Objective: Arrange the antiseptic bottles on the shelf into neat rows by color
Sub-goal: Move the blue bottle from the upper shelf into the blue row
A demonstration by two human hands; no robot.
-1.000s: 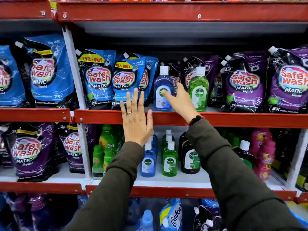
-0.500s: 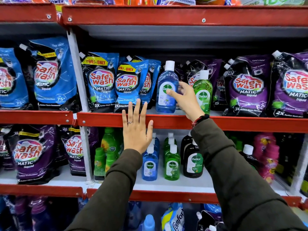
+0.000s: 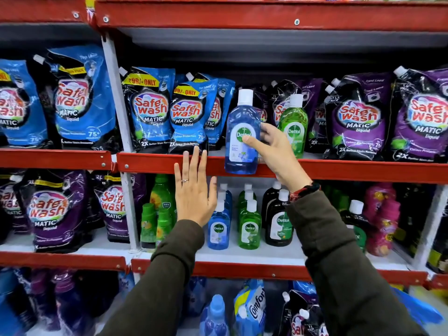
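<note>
We see the large blue translucent Dettol antiseptic bottle with a white cap (image 3: 242,132) held upright in front of the red metal lip of the upper shelf (image 3: 155,163), its base hanging over that lip rather than resting on the shelf board. Our right hand (image 3: 274,149) grips it from its right side: the thumb lies across the white label on the front, and the other fingers (image 3: 265,128) curl round behind the bottle's shoulder, so the bottle sits between thumb and fingers in a closed grasp.

Just to the right of that hand, a green translucent Dettol bottle with a white cap (image 3: 294,124) stands upright on the same shelf, partly hidden by our knuckles. We cannot tell whether the hand touches it.

Our left hand (image 3: 194,192) is flat and spread, holding nothing. Its fingertips (image 3: 196,151) reach the red shelf lip, just below a blue Safewash detergent pouch (image 3: 189,117); the palm hangs in front of the shelf below.

On that lower shelf, smaller bottles stand in files running front to back: a blue Dettol file (image 3: 218,226), a green Dettol file (image 3: 249,226) beside it, then a dark brown Dettol file (image 3: 278,219). Purple Safewash pouches (image 3: 356,122) fill the upper shelf to the right.
</note>
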